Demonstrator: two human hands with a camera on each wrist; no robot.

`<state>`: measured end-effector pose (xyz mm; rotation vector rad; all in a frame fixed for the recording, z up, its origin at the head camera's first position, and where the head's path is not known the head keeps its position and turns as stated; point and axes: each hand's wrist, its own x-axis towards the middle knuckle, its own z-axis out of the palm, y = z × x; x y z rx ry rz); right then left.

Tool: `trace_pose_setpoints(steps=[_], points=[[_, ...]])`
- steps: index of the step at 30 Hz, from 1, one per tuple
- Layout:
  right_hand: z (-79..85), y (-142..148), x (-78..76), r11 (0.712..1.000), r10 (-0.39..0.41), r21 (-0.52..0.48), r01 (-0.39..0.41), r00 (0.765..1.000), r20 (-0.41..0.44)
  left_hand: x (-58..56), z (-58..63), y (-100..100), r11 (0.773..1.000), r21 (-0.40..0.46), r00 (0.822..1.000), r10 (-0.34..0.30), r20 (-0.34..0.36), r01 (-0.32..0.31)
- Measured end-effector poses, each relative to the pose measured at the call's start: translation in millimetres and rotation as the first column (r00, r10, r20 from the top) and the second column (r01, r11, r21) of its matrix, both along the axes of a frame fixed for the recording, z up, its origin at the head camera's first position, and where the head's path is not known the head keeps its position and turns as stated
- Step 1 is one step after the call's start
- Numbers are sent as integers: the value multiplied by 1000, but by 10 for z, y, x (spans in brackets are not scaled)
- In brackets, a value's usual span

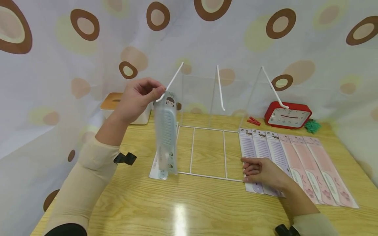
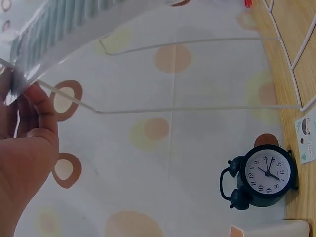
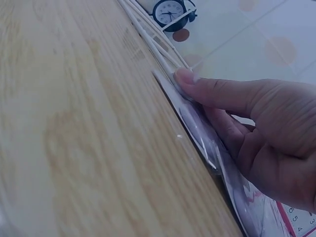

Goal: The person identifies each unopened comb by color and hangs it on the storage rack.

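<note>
My left hand (image 1: 138, 98) is raised at the left arm of a white wire rack (image 1: 210, 177). Its thumb and fingers pinch the top of a packaged light-blue comb (image 1: 167, 131), which hangs down at that arm's tip. Another comb package (image 1: 156, 170) lies partly hidden behind it on the table. Lower right, my right hand (image 1: 264, 173) reaches over the row and grips the left edge of the nearest packaged purple comb (image 1: 248, 144). In the right wrist view, its thumb (image 3: 197, 86) is at that package's edge beside the rack wire.
Packaged pink combs (image 1: 313, 157) continue the row on the right. Behind stand a red clock (image 1: 287, 115), a green pompom-like thing (image 1: 312, 126) and red clips (image 1: 253, 121). A lidded box (image 1: 143, 116) is at the back left. A dark alarm clock (image 2: 267, 175) shows in the left wrist view.
</note>
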<state>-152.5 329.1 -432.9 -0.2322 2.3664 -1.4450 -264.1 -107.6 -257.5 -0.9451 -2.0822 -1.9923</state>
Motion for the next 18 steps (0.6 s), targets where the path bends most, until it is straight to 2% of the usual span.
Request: trace_pose_setpoints(steps=[3,6,10,13,18], points=[[-4,0,6,1000,-5,-30,5,1000,13,-67,5,40,1000,7,1000,20,17,-20],[-12,-12,10,999,-11,-33,11,1000,3,-122,-4,58,999,30,1000,13,25,-13],[6,-37,19,997,-6,74,12,996,-85,-148,-31,58,999,50,1000,-7,28,5],[29,-67,23,985,16,170,9,989,-144,-154,-45,53,999,52,1000,-11,17,10],[33,-78,17,975,18,221,12,991,-132,-171,-42,66,999,50,1000,-20,2,20]])
